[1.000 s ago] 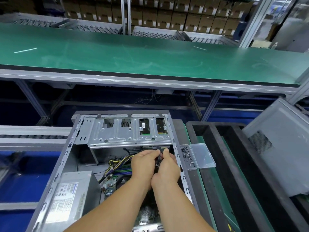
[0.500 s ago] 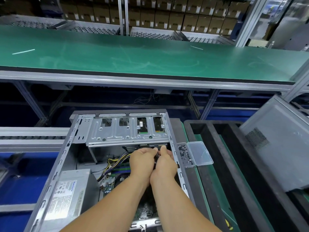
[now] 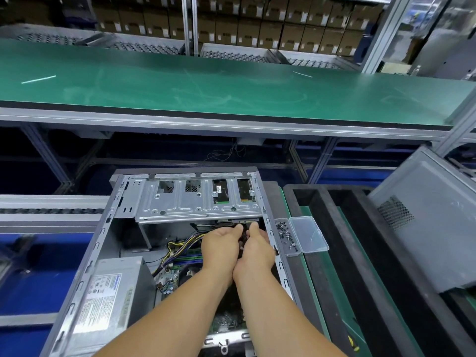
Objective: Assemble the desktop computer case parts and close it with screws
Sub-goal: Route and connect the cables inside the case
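While lying open on its side at the lower middle of the head view, showed its insides plainly: the computer case (image 3: 108,233). At its near left corner, a grey power supply (image 3: 108,297) with a white label. Beyond that, across the far end, a metal drive cage (image 3: 198,202); under the cage, yellow and black cables (image 3: 180,243) running over the green motherboard (image 3: 170,276). Further right, reached in side by side just below the cage's near edge: the left hand (image 3: 219,249) and the right hand (image 3: 257,251), touching each other, fingers curled together around a small dark connector (image 3: 243,237) pinched between them; which hand bore the grip could not be told. Just beside the case's right wall, sat with its lid flipped open, a clear plastic box (image 3: 309,235) holding small dark screws (image 3: 286,234). Further right, a black foam tray (image 3: 334,228), and leaning at the far right, a grey side panel (image 3: 432,222) with a perforated vent.
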